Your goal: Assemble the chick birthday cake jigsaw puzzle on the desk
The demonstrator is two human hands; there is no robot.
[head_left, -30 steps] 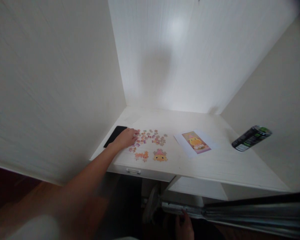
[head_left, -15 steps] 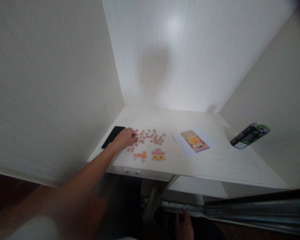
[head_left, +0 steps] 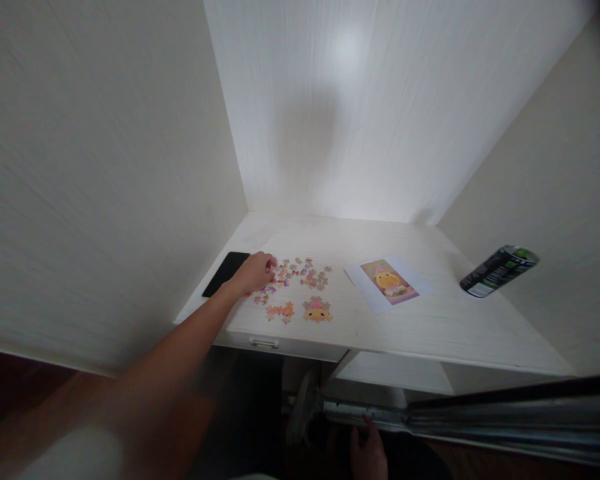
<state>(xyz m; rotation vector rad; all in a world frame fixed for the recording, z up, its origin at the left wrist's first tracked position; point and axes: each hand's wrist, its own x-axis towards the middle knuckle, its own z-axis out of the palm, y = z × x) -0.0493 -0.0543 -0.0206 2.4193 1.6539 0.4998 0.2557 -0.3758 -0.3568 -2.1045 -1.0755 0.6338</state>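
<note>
1. Two hands in the head view, both the wearer's own; from my remote station I log each separately.
2. Left hand point(head_left: 254, 272): one, at the left edge of the puzzle pieces, fingers bent inward with little gap between them. I cannot tell whether a piece is pinched there.
3. Right hand point(head_left: 369, 457): one, low at the bottom of the view, below the desk edge, fingers loosely curled. Dim light; I cannot tell what, if anything, it holds.
4. Loose puzzle pieces point(head_left: 285, 273): many, scattered on the left half of the desk point(head_left: 430, 333), just beside the left hand. Overlaps and small size defeat my count.
5. Joined clusters: two I can make out clearly, nearest the front edge. One orange cluster point(head_left: 281, 311); to its right, apart from it, one yellow-and-pink cluster point(head_left: 317, 310) with two dark eyes.
6. Black slab point(head_left: 223, 277): one, flat, left of the pieces, partly covered by the left hand and forearm.
7. White sheet point(head_left: 370, 293): one, right of the pieces, bearing one yellow character picture point(head_left: 389, 283).
8. Dark can point(head_left: 500, 271): one, green-marked, near the right wall, slanted in view.
9. Drawer handle point(head_left: 265, 343): one, below the orange cluster.
</note>
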